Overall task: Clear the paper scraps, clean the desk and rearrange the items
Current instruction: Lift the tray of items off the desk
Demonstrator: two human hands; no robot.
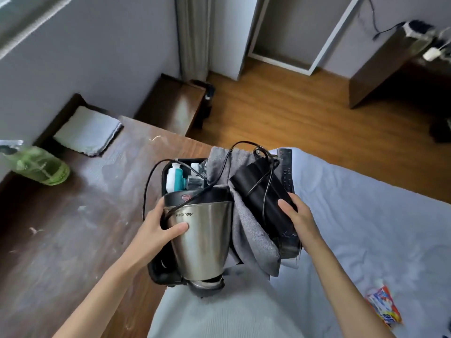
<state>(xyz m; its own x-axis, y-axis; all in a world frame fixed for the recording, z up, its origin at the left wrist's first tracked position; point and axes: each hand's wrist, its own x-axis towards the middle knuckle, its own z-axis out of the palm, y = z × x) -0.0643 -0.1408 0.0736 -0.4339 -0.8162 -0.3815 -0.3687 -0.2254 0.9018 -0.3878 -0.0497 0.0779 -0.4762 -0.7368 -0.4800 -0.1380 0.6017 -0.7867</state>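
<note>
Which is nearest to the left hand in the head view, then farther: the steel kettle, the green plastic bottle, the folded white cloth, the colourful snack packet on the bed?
1. Steel kettle, gripped by the left hand.
2. Green plastic bottle, lying on the desk's far left.
3. Folded white cloth, beyond the bottle near the wall.

Colourful snack packet, on the bed at right: too close to call against the cloth.

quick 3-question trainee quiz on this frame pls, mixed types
1. True or false: the steel kettle stands upright on the desk.
2. Which hand's grip is on the kettle: A) left hand B) right hand?
3. Fill in: the folded white cloth lies beyond the green ____.

Key: 1 false, it lies tilted in the black tray; 2 A; 3 bottle.
</note>
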